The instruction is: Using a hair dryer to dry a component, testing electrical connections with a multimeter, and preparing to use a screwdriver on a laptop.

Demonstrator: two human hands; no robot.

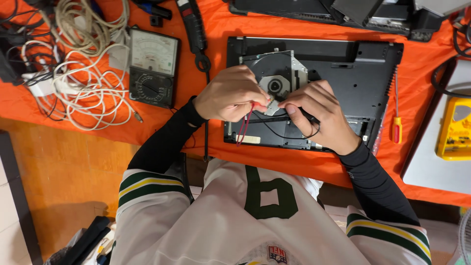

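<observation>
**Both hands on optical drive in opened laptop base**

Black laptop base (363, 73) lies bottom-up on the orange-covered worktop (206, 137). Its open bay holds a silver optical drive (277, 73), hub visible, partly covered by both hands. A thin black wire (274, 131) loops across the lower part of the base.

Left hand (230, 93): grip closed narrow, fingertips pinching red leads (245, 125) at the drive's lower edge; leads hang down over the base.

Right hand (321, 113): fingers curled, thumb and forefinger pressed to the drive's edge, just beside the left fingertips. Looks like it holds a small dark tool, can't confirm, fingers hide it.

Nearby: analog multimeter (153, 66) left of the base, tangle of white cables (83, 83) further left, red-handled screwdriver (396, 128) right of the base, yellow meter (455, 130) at the far right.
</observation>
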